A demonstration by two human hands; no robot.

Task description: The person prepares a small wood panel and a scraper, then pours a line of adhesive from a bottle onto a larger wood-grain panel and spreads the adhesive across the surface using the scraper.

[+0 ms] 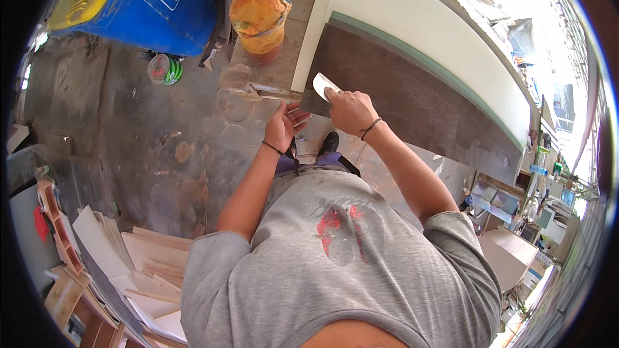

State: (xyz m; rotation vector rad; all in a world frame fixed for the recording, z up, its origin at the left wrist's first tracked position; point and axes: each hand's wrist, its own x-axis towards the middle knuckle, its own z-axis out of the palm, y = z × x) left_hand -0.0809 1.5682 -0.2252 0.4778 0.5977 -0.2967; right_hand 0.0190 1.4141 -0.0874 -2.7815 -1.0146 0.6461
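My right hand (353, 111) is closed around a pale flat scraper (324, 85), its blade tilted up at the near left corner of a dark brown panel (412, 90). Whether the blade touches the panel's surface, I cannot tell. My left hand (284, 129) is held just off the panel's left end, palm turned toward it, fingers stretched out and holding nothing. Beneath the brown panel shows the edge of a greenish sheet (412, 55). Both lie on a larger white board (367, 0).
A blue bin with a yellow lid (155, 13) stands at the far left, a small green tub (165, 69) beside it. An orange-stained container (260, 16) sits left of the white board. Wood offcuts (148, 264) lean at lower left; cluttered shelving (516, 219) stands at right.
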